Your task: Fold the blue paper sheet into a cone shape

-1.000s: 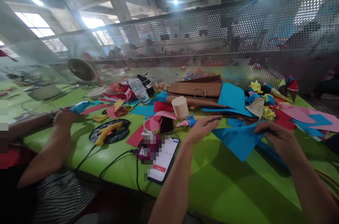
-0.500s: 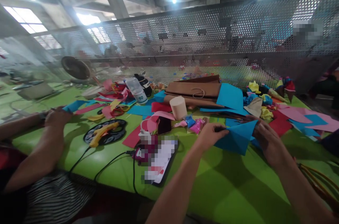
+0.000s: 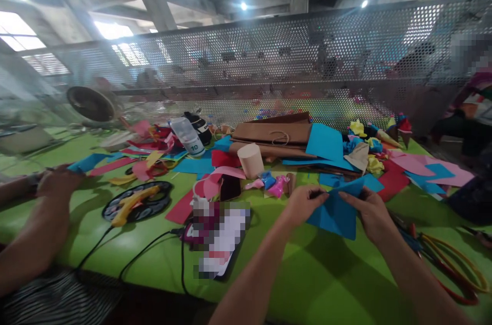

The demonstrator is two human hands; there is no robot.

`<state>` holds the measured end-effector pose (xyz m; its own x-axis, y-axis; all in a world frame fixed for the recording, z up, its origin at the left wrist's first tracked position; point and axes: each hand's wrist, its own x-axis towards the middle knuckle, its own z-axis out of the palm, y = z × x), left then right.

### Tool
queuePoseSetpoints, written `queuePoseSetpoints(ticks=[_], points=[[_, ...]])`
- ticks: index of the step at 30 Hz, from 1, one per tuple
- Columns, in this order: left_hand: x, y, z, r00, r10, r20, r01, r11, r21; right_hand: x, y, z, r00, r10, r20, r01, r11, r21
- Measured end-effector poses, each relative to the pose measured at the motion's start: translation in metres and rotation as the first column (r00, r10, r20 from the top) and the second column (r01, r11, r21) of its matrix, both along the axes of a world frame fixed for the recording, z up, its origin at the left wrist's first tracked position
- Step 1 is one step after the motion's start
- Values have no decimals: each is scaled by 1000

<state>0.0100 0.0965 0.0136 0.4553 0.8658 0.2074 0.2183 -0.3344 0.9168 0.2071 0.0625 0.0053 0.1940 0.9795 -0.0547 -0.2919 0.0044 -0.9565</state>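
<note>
Between my two hands a piece of blue paper [image 3: 336,215] is held up above the green table, its upper part folded or bent over. My left hand [image 3: 305,203] pinches its left edge between thumb and fingers. On the other side, my right hand [image 3: 371,209] grips the upper right part, with the thumb lying on the near face. Just beyond the paper lie more blue sheets [image 3: 331,180]. Left of my left hand are small blue and pink plastic packets [image 3: 277,186] and a pale cylinder [image 3: 250,160].
A yellow glue gun [image 3: 134,202] rests on a black round tray, its cord trailing forward. A phone [image 3: 226,243] lies near the front edge. Orange-handled scissors [image 3: 453,263] sit at right. Folded brown paper [image 3: 269,135] is behind. A co-worker's hand [image 3: 59,181] holds blue paper at left.
My right hand has shifted its hold, its thumb now on the near face of the blue paper. The view has turned slightly right, bringing the scissors further into sight.
</note>
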Motion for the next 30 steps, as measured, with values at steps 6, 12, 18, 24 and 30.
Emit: queuePoseSetpoints(ticks=[6,12,18,24,30], points=[[1,-3,0,993,-32,-115,35,999,25,7,2,1,995,-96,27,94,994,49],[0,-5,5,987,-47,-151,48,999,2,21,5,5,986,-165,36,162,984,69],[0,-4,4,988,14,-155,-12,1000,11,19,3,5,999,0,36,-2,999,40],[-4,1,1,980,-16,-198,20,1000,18,18,6,-1,1000,8,26,-6,997,-80],[-23,9,7,984,-35,-177,21,997,-80,28,8,5,983,-171,-63,168,985,-46]])
